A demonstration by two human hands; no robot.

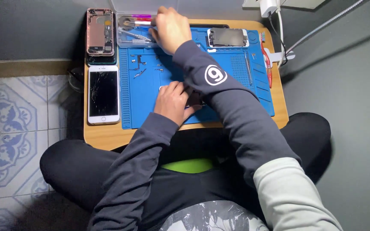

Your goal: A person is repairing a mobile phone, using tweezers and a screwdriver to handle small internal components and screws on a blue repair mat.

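The right hand (171,28) is stretched to the far edge of the blue repair mat (232,77), where its fingers are curled down into a clear plastic tool tray (129,32) at about eleven o'clock on the small wooden table (103,137). Whether anything is pinched there cannot be told, since the fingertips are hidden behind the knuckles; a pink-handled tool (141,19) lies in the tray just at nine o'clock of that hand.

The left hand (174,102) is laid flat near the mat's near edge, fingers spread and pressed on a dark phone part (193,100), most of which is covered by the hand and the crossing right sleeve. That part lies under the fingertips, at three o'clock of the palm.

Small screws and brackets (144,64) are scattered on the mat between the two hands. A cracked white phone (103,94) rests off the mat at nine o'clock, with an opened phone housing (100,32) beyond it. A detached display panel (228,37) lies at one o'clock, and red-handled tweezers (267,64) lie along the mat's right edge.
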